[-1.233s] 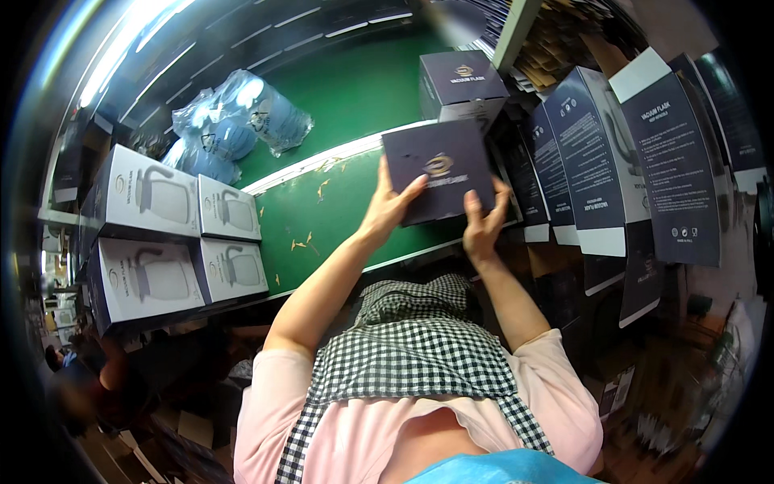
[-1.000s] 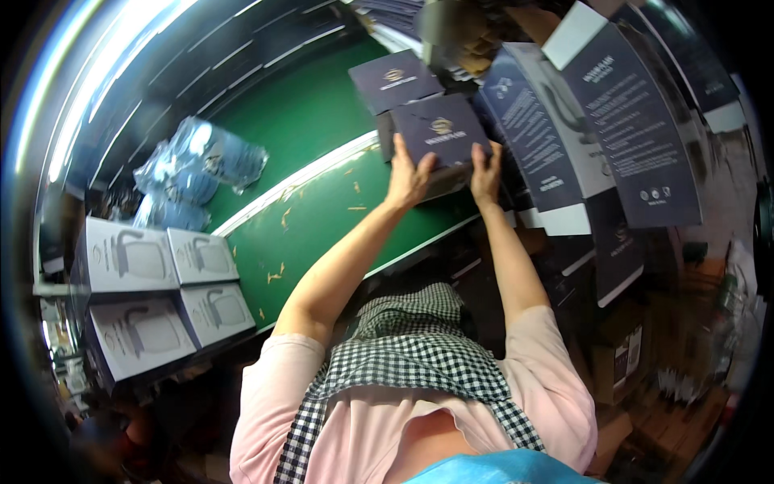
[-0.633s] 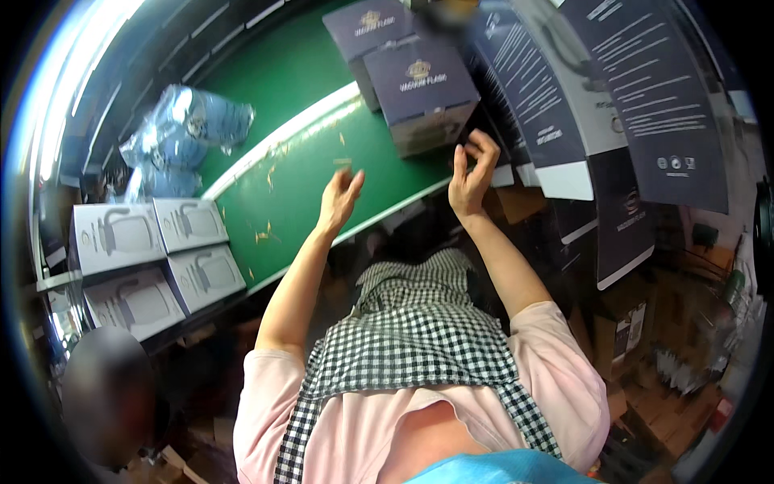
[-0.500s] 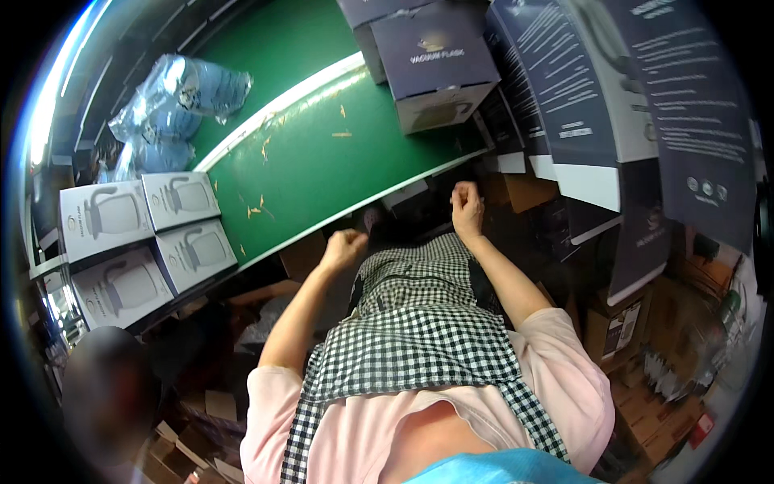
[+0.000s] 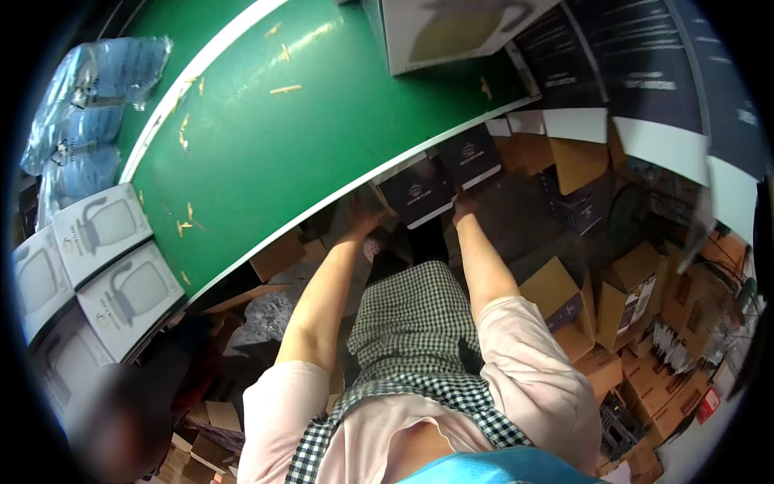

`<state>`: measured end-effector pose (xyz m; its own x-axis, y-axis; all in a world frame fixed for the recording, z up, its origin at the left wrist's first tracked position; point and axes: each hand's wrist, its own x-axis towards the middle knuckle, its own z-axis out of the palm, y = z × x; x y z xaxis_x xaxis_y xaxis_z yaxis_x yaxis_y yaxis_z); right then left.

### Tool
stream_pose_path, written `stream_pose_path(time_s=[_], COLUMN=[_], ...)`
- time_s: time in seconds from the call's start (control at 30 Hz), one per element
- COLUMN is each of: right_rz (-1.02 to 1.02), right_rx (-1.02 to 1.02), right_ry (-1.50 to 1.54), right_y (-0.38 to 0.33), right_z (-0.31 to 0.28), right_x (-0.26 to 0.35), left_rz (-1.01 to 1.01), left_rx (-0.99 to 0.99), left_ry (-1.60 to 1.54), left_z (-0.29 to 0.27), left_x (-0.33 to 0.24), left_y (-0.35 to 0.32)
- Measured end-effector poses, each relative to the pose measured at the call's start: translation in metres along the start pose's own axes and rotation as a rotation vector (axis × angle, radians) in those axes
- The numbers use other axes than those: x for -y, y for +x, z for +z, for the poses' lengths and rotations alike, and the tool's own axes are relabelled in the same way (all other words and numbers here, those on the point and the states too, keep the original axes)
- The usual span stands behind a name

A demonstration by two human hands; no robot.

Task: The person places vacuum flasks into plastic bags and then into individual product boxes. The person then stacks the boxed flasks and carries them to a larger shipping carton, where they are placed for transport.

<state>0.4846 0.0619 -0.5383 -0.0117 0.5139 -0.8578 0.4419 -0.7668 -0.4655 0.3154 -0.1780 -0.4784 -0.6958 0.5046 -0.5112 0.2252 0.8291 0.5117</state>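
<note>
Both my arms reach down past the near edge of the green table (image 5: 258, 169). Below that edge a dark blue carton (image 5: 418, 192) with a pale border lies between my hands. My left hand (image 5: 367, 216) is at its left side, with the fingers in shadow against the carton. At its right front corner my right hand (image 5: 464, 207) closes on the edge, one finger pointing up along it. A second dark carton (image 5: 469, 155) sits just behind and to the right. The undersides of both cartons are hidden in shadow.
White flask boxes (image 5: 133, 298) stand stacked at the table's left end, beside bagged blue items (image 5: 76, 113). A larger box (image 5: 451, 36) stands on the far right of the table. Tall dark printed cardboard sheets (image 5: 645, 77) and open brown cartons (image 5: 556, 294) crowd the right.
My hands have moved forward and down, from apart and raised to either side of the dark carton. My view has shifted, bringing the cartons under the table edge into sight.
</note>
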Motion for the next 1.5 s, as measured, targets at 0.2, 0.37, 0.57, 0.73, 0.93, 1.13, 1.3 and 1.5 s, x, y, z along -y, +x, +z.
stream_pose_path(time_s=[0.2,0.37,0.57,0.73,0.93,1.13,1.3,1.5], right_rz=[-0.114,-0.336,-0.613,-0.722,-0.889,-0.959,-0.953,-1.318], right_rx=[0.236,0.139,0.004,0.038,-0.359,-0.397,-0.279,-0.040], right_ry=[0.156,0.356,0.421,0.341,0.015,-0.264,-0.583,-1.353], right_y=[0.011,0.029,0.028,0.037,-0.064,-0.190,-0.278,-0.355], right_z=[-0.003,-0.012,0.024,0.019,0.006,-0.020,-0.060,-0.129], right_x=[-0.034,-0.045,-0.034,-0.042,-0.021,0.034,0.103,0.161], left_rz=[-0.760,-1.029,-0.978,-0.873,-0.652,-0.704,-0.680,-0.375], left_rx=[0.113,-0.161,-0.406,-0.518,-0.541,-0.612,-0.392,0.038], left_ry=[-0.885,-1.211,-1.461,-1.701,-2.004,-1.748,-1.232,-0.660], left_z=[0.064,0.072,0.098,0.135,0.115,0.010,-0.118,-0.343], left_x=[0.120,0.213,0.304,0.342,0.328,0.133,0.025,-0.126], left_y=[0.019,0.068,0.150,0.204,0.119,-0.067,-0.234,-0.389])
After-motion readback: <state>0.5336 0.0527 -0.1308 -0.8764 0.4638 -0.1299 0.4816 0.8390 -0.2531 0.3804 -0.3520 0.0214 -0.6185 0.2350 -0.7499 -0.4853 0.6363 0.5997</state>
